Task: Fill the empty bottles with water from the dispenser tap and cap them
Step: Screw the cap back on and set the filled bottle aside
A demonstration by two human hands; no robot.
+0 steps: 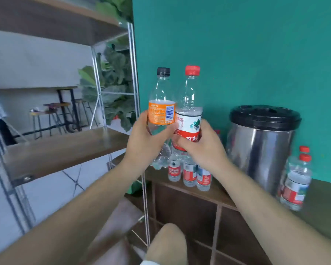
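My left hand (147, 139) grips a clear bottle with an orange label (161, 104) and a black cap, held upright in the air. Beside it, my right hand (201, 148) holds a taller clear bottle with a red-and-white label (189, 115) and a red cap. The two bottles touch side by side and both look empty. To the right stands the steel water dispenser (260, 148) with a black lid; its tap is not visible.
Several small capped bottles (189, 174) stand on the wooden cabinet top (218, 194) below my hands. Two more red-capped bottles (296, 180) stand right of the dispenser. A metal-framed wooden shelf (65, 148) is on the left. A teal wall is behind.
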